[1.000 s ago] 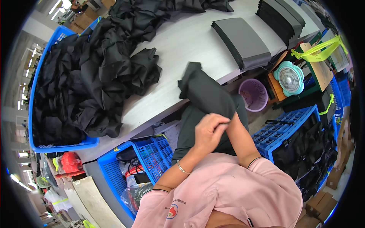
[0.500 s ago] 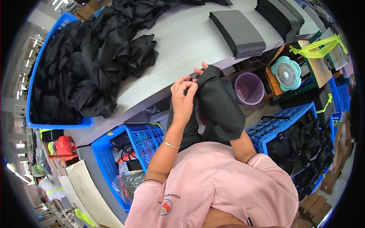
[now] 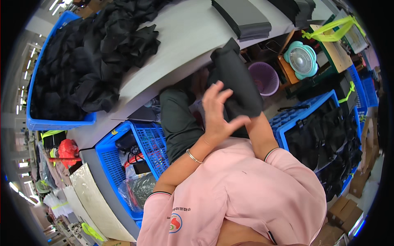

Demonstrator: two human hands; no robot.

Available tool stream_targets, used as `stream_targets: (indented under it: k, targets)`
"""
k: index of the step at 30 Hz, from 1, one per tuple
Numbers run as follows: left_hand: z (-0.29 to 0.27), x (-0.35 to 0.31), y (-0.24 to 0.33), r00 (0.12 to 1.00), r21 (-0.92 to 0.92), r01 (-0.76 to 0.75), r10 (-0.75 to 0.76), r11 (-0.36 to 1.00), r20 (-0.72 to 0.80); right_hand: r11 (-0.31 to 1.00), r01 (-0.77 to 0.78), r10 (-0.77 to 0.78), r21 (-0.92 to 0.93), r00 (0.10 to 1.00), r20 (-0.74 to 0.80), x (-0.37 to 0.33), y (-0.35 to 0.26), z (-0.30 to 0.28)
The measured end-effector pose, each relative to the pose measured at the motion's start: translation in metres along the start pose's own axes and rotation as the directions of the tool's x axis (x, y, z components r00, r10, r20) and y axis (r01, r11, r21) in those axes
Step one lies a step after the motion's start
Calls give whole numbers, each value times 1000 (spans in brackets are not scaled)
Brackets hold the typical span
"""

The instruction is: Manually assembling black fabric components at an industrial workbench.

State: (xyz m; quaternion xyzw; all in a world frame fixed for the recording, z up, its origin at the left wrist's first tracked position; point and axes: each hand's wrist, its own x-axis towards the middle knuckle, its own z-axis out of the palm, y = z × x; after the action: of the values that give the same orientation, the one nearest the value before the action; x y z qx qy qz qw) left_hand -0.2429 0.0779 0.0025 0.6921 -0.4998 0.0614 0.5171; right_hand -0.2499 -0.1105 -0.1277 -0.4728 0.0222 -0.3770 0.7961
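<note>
A black fabric piece, shaped like a sleeve or pouch, covers my right forearm and hides the whole right hand. Its narrow end points up and away from me, near the table edge. My left hand is beside the fabric's lower left side, thumb and fingers spread and slightly blurred, with nothing held. I cannot tell whether its fingertips touch the cloth.
A blue crate heaped with black fabric stands on the grey-white table. Stacked dark panels lie farther right. Around me are a purple bin, a turquoise fan, and blue crates left and right.
My left hand has let go of the fabric's far end and come back toward my body, fingers spreading. The fabric stays over my right hand, now more upright. The view has shifted slightly.
</note>
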Motion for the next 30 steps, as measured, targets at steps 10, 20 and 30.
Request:
stream_targets:
  k: [10, 20, 30]
  targets:
    - [0, -11, -1, 889, -515, 435, -443, 739, 115, 928, 327, -285, -177, 931, 229, 31, 30, -14]
    - [-58, 54, -106, 783, -296, 372, -469, 880, -409, 814, -448, 473, -370, 881, -26, -76, -71, 163]
    - [-114, 68, -95, 759, -645, 296, -584, 705, -289, 823, -148, 100, -548, 988, -118, -96, -89, 127]
